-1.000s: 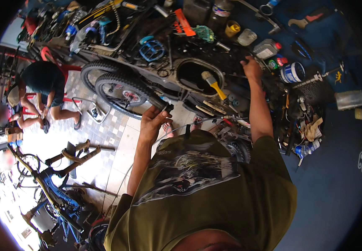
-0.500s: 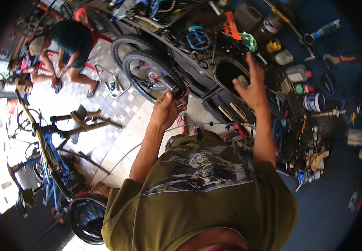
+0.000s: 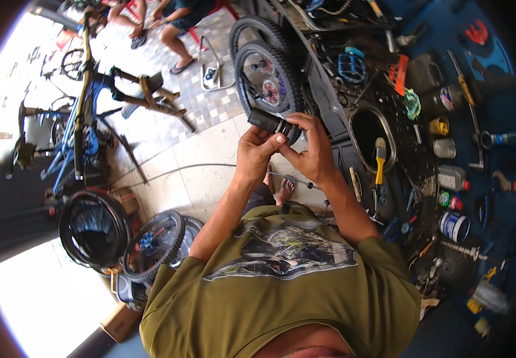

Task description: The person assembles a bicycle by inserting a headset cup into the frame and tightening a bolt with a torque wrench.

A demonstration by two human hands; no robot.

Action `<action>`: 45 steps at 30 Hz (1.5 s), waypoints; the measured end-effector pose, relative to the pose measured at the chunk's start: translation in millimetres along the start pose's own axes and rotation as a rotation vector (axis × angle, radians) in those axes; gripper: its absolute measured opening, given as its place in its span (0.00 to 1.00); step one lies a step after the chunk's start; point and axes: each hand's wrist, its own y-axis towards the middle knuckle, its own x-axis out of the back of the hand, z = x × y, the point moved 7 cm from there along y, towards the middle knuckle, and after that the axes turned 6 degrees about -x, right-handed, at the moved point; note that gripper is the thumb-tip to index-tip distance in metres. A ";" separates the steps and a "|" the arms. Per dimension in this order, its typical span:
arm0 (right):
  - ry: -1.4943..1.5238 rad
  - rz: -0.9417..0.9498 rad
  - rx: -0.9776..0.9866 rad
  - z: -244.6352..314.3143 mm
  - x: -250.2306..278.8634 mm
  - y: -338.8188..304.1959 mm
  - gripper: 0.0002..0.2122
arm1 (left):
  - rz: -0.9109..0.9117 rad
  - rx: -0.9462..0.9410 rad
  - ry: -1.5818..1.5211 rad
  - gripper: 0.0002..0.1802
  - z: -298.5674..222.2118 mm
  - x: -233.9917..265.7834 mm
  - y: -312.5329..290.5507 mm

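Note:
A black cylindrical part [image 3: 265, 121] with ringed steps, its exact kind unclear, is held up in front of my chest. My left hand [image 3: 254, 156] is closed around its underside, thumb pointing to the right. On its right end my right hand [image 3: 314, 152] has its fingers and thumb pressed. The two thumbs come close together below the part. Parts of its surface are hidden behind my fingers. To the right of my hands, a yellow-handled brush [image 3: 380, 164] leans across the rim of an oval metal basin [image 3: 353, 132] with a dark inside.
Bicycle wheels [image 3: 268, 80] stand beyond my hands against the cluttered workbench. Tools, bottles and a white tub [image 3: 453, 227] fill the right side. A blue bike frame [image 3: 94, 128] stands left. A thin cable [image 3: 192, 165] crosses below my hands. Another person sits at the far left.
My right hand has come left from over the basin and closed on the black part, which my left hand still holds. The view has swung right, and the brush at the basin now shows.

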 end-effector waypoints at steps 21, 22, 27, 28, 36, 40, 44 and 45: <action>0.621 0.575 -0.132 66.0 -199.3 2.9 0.28 | -0.326 -0.324 0.269 0.24 -137.2 147.1 -120.2; 0.568 0.599 -0.105 76.5 -211.9 2.0 0.28 | -0.356 -0.354 0.258 0.24 -141.7 164.9 -127.9; 0.434 0.697 -0.080 129.5 -292.1 -5.2 0.26 | -0.459 -0.410 0.214 0.24 -179.4 259.2 -168.4; 0.429 0.668 -0.046 141.9 -311.2 -6.7 0.26 | -0.474 -0.408 0.178 0.24 -186.0 280.8 -178.3; 0.352 0.781 0.001 231.6 -432.8 -20.2 0.26 | -0.562 -0.452 0.215 0.22 -252.6 399.4 -238.6; 0.338 0.775 0.001 248.3 -462.6 -25.1 0.27 | -0.548 -0.448 0.209 0.22 -265.5 430.1 -247.8; 0.315 0.750 0.032 254.4 -484.1 -31.2 0.26 | -0.534 -0.433 0.167 0.25 -269.0 449.8 -250.7; 0.311 0.749 0.039 255.5 -487.5 -31.5 0.26 | -0.527 -0.427 0.156 0.25 -271.3 452.5 -250.9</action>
